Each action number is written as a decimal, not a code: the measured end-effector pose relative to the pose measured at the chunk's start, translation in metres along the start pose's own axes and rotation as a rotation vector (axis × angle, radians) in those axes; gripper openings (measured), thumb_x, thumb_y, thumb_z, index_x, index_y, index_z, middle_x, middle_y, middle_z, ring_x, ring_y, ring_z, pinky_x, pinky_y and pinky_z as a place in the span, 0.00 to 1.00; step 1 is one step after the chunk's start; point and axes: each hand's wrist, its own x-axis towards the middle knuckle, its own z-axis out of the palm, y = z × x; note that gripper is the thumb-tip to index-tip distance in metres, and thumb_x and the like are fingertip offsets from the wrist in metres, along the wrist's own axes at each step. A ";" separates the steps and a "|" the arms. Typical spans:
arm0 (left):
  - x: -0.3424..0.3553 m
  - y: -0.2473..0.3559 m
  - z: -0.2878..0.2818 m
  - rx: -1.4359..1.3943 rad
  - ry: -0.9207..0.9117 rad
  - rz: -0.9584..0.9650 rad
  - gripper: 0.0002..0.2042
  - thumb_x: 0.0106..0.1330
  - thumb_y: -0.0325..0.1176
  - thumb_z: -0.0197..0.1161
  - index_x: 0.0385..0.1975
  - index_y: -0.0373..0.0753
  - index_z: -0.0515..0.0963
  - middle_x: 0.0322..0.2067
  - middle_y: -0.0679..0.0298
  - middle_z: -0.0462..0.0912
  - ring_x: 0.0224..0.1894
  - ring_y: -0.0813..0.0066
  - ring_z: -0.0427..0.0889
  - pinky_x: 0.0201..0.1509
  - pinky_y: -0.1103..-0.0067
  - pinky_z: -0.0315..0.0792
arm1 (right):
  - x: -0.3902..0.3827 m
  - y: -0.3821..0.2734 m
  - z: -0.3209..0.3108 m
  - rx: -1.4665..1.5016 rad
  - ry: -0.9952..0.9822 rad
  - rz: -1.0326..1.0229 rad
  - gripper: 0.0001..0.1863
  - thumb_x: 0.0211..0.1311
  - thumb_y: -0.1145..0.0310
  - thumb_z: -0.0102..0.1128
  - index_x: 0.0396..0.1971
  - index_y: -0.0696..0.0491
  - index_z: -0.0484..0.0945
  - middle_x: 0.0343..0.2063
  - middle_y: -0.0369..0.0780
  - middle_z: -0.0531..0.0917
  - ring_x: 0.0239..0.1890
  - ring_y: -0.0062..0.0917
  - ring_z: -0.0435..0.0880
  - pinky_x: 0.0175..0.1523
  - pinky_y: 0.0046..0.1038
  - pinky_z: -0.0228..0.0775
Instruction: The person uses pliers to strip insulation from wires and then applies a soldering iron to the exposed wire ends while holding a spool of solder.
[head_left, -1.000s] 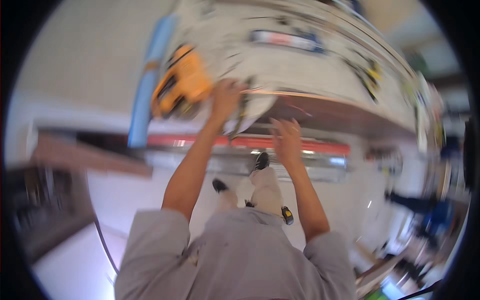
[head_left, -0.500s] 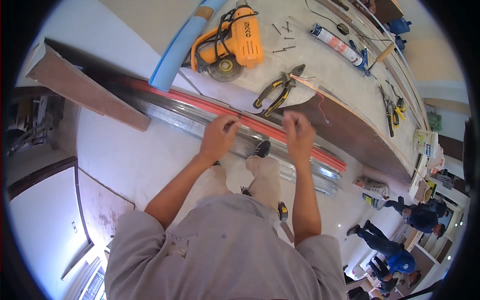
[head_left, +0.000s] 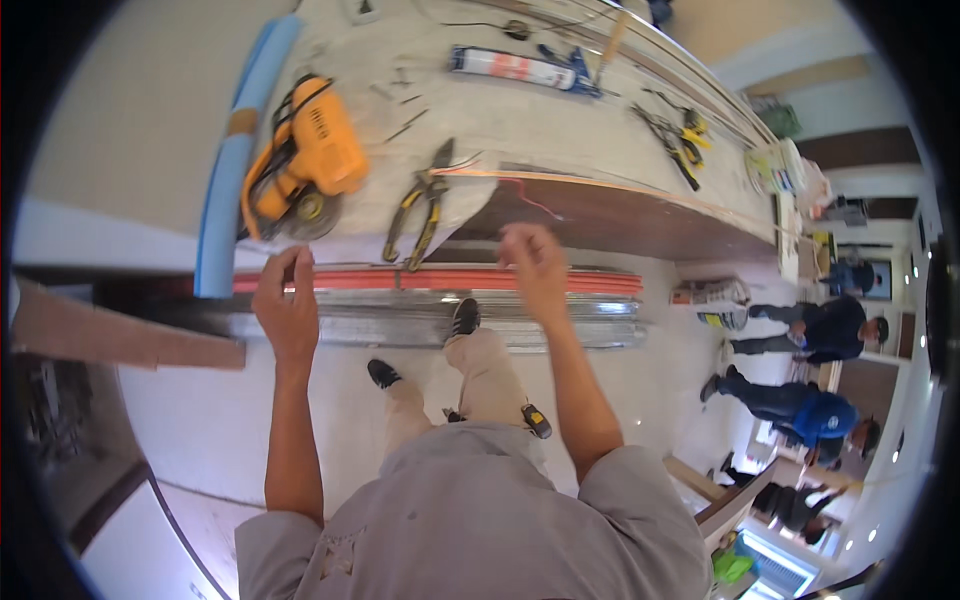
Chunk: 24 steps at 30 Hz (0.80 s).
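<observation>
My left hand (head_left: 287, 305) hovers before the workbench edge, below the orange corded power tool (head_left: 325, 140) with its round disc. Its thumb and fingers are drawn together; whatever they pinch, if anything, is too small to make out. Near the bench's front, my right hand (head_left: 537, 268) is raised with curled, slightly blurred fingers, and nothing recognisable shows in it. Between the hands, pliers (head_left: 425, 205) with black and yellow handles lie at the bench edge, jaws away from me. A thin red wire (head_left: 530, 196) dangles over the edge close to my right hand.
Red pipes (head_left: 590, 283) and silver metal channels (head_left: 590, 330) lie along the floor below the bench. A blue roll (head_left: 222, 200) leans at the left. Screws, a caulking gun (head_left: 515, 70) and more pliers (head_left: 672, 145) lie on the bench. People (head_left: 825, 325) stand at right.
My view has swung to the right, so the bench items appear further left. My hands have moved farther apart, the left one now below the power tool.
</observation>
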 end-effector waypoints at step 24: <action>-0.130 -0.026 0.060 0.068 -0.544 -0.205 0.06 0.62 0.28 0.61 0.36 0.34 0.79 0.27 0.58 0.80 0.26 0.72 0.77 0.31 0.78 0.71 | 0.360 -0.119 -0.152 -0.937 0.434 -0.996 0.16 0.62 0.55 0.55 0.25 0.53 0.75 0.14 0.40 0.73 0.18 0.29 0.71 0.26 0.31 0.65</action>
